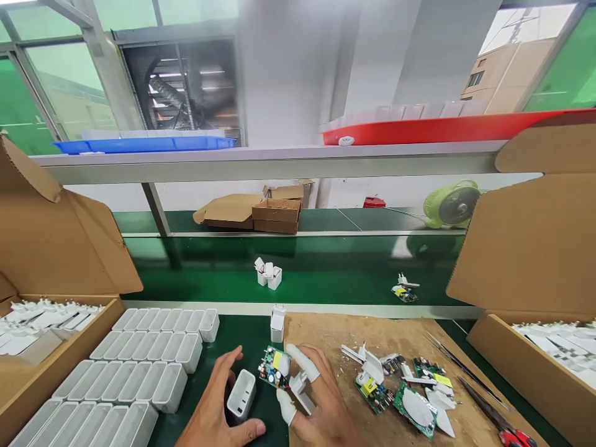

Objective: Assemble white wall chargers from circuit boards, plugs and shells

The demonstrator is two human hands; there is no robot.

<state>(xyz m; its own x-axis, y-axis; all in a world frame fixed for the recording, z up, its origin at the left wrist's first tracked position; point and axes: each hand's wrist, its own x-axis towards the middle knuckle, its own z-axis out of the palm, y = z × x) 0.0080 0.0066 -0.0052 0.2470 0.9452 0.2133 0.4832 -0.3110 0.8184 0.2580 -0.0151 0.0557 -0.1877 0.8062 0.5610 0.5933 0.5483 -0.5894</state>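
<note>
My left hand (pixel 215 406) is curled around a white charger housing (pixel 242 395) with port openings in its end, low on the green surface. White finger cots cover the thumb and a fingertip of my right hand (pixel 321 403). That hand pinches a small circuit board (pixel 274 366) with a yellow component and a white plastic piece attached, just above and right of the housing. Another white housing (pixel 277 324) stands upright beyond the board. Several more circuit boards (pixel 414 406) with white plastic parts lie on the brown work board (pixel 335 332) to the right.
Rows of white housings (pixel 135 372) stand at left beside an open carton (pixel 60 385) of white parts. Another open carton (pixel 535 366) is at right. Tweezers (pixel 465 369) and red-handled scissors (pixel 496 413) lie nearby. A green belt (pixel 326 273) with small parts runs behind, under a shelf (pixel 279 158).
</note>
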